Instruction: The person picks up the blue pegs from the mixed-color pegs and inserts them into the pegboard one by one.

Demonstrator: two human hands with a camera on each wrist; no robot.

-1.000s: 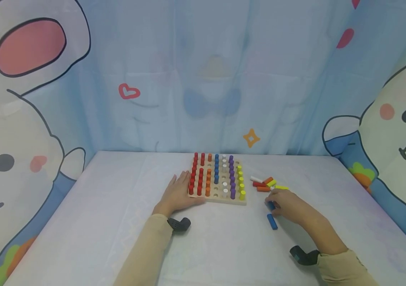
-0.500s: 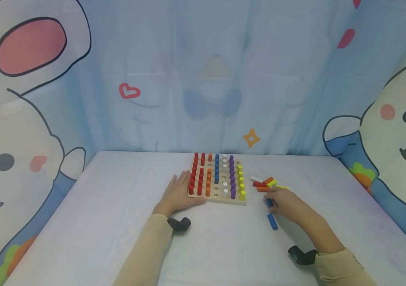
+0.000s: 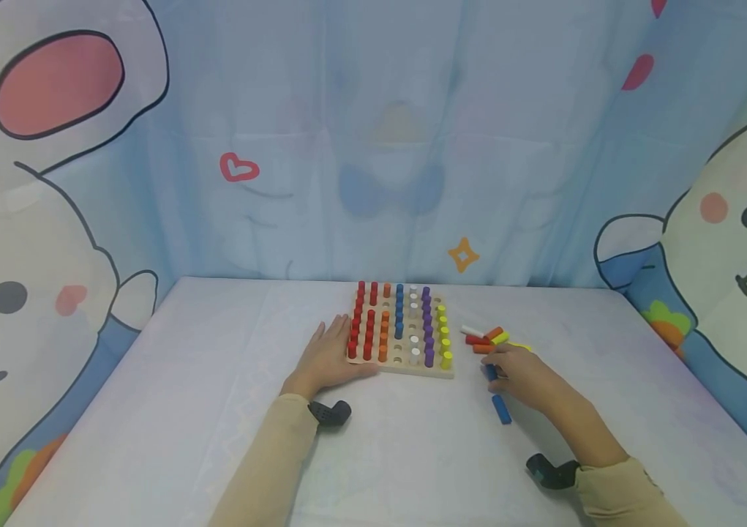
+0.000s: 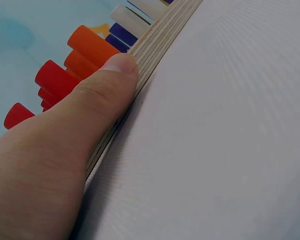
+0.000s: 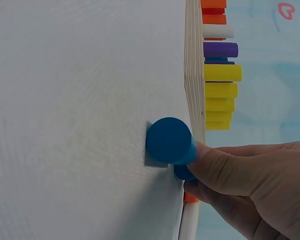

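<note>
A wooden peg board (image 3: 439,372) stands on the table with upright pegs in coloured columns. My left hand (image 3: 327,359) lies at its near left corner, fingers stretched along the left side. In the left wrist view the thumb (image 4: 102,87) rests against the board's layered edge (image 4: 155,50). My right hand (image 3: 524,373), right of the board, pinches a blue peg (image 3: 492,372) between thumb and fingers. A second blue peg (image 3: 501,410) lies on the cloth just nearer; in the right wrist view this peg (image 5: 169,141) partly covers the pinched peg (image 5: 184,172).
Beyond the right hand lies a loose pile with a white peg (image 3: 473,331), a red peg (image 3: 475,339), orange pegs (image 3: 483,349) and yellow pegs (image 3: 500,337). Some board holes (image 3: 397,359) are bare. A printed curtain (image 3: 386,146) hangs behind the table.
My right hand has shifted slightly left, and the pinched blue peg has moved with it, a little away from the other blue peg. The left hand and board stay put.
</note>
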